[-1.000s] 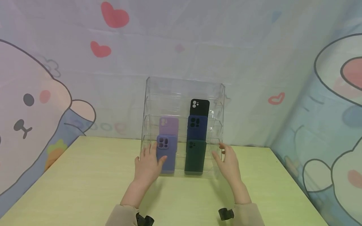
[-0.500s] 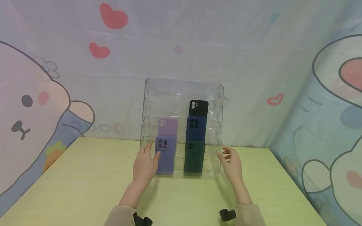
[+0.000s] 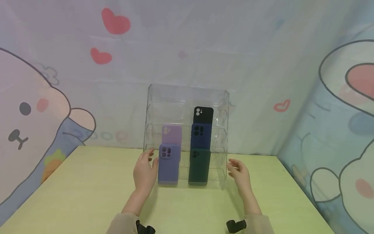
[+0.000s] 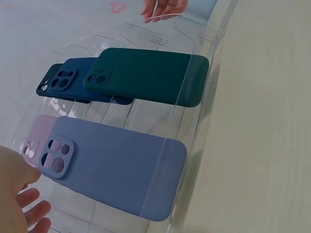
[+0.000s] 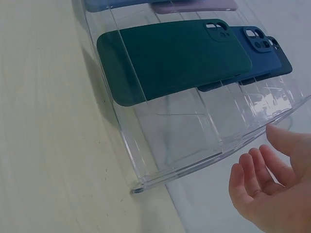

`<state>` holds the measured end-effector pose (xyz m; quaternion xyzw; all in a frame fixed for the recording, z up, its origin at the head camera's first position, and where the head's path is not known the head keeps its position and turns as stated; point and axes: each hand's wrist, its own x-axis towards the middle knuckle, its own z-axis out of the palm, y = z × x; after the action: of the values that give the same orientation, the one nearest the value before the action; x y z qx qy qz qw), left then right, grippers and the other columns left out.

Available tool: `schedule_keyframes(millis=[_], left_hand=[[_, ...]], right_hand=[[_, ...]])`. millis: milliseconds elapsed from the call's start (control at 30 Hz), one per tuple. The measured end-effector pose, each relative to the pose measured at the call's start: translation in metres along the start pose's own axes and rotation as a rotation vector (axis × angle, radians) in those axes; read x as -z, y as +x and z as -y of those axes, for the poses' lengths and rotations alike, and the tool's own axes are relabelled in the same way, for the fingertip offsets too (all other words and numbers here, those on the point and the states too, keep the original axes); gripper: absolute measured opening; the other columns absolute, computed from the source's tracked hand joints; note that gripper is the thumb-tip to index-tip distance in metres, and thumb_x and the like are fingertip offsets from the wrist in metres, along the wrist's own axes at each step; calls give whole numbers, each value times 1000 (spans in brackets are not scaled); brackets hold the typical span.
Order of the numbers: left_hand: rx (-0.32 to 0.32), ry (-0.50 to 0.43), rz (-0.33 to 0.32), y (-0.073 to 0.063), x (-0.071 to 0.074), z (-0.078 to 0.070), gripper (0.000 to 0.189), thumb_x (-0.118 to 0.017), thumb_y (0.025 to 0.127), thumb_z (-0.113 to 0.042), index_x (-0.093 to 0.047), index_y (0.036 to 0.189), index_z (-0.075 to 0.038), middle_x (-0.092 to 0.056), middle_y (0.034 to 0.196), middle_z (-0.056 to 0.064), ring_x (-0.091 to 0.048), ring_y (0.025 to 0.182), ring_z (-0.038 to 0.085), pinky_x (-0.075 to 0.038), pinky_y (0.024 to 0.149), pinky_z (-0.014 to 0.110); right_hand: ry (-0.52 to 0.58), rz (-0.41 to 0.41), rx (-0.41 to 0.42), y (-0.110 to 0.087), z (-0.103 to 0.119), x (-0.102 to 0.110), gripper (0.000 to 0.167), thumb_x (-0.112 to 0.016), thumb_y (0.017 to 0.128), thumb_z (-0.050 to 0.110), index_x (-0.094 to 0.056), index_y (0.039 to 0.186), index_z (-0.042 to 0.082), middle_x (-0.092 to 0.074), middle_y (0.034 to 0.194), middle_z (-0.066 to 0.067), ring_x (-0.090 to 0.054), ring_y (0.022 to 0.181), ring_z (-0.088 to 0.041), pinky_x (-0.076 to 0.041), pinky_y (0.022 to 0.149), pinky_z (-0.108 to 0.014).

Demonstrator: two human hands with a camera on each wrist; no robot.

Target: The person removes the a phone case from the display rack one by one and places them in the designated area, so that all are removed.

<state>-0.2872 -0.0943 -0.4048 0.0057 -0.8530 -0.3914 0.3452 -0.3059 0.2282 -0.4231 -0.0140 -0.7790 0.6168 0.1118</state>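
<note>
A clear acrylic tiered rack (image 3: 184,94) stands on the table, holding several phone cases. On its left side, a periwinkle case (image 3: 168,169) sits in front of a lilac one (image 3: 172,134). The right column has a dark green case (image 3: 199,169), a navy one (image 3: 201,138) and a black one (image 3: 203,114), each higher than the one before it. My left hand (image 3: 143,170) is beside the rack's left side with relaxed fingers, near the periwinkle case. Outside the right side is my right hand (image 3: 240,175), fingers loosely bent, its thumb close to the clear panel (image 5: 194,167); contact is unclear.
The pale yellow table (image 3: 96,182) extends to both sides and in front of the rack. Behind it hangs a cartoon-printed cloth (image 3: 254,65). Black wrist cameras (image 3: 236,226) sit at both sleeves.
My left hand has shifted left, off the front of the periwinkle case. My right hand has moved slightly outward from the rack's right side. The cases keep their places in the rack.
</note>
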Motion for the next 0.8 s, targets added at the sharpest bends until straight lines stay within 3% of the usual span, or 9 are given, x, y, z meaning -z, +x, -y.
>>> schedule_keyframes(millis=[133,367,633,800], left_hand=[[-22,0,-13,6,-3,3,35,-72,88,-13,-65,121,-2,-67,108,14,-66,89,30,-55,68,44],[-16,-13,28,15,-12,5,34,-69,91,-12,-64,123,-2,-67,111,14,-67,84,26,-53,62,39],[28,-30,66,19,-16,3,32,-64,94,-11,-63,125,-2,-68,113,14,-69,85,28,-55,65,43],[17,-14,61,21,-17,5,31,-62,95,-10,-63,125,-3,-70,113,13,-71,84,29,-56,68,46]], right_hand=[[46,0,-27,2,-2,-1,38,-56,100,15,-51,133,-3,-57,111,-5,-55,93,-6,-52,84,-18],[62,13,-33,2,-6,-2,37,-57,99,13,-53,132,-4,-58,111,-5,-55,95,-8,-52,84,-18],[116,9,-50,1,-7,-3,38,-57,99,12,-52,132,-7,-60,107,-1,-56,93,-7,-52,84,-19],[150,21,-54,1,-9,-4,40,-58,99,13,-51,132,-7,-59,105,3,-57,93,-6,-52,85,-19]])
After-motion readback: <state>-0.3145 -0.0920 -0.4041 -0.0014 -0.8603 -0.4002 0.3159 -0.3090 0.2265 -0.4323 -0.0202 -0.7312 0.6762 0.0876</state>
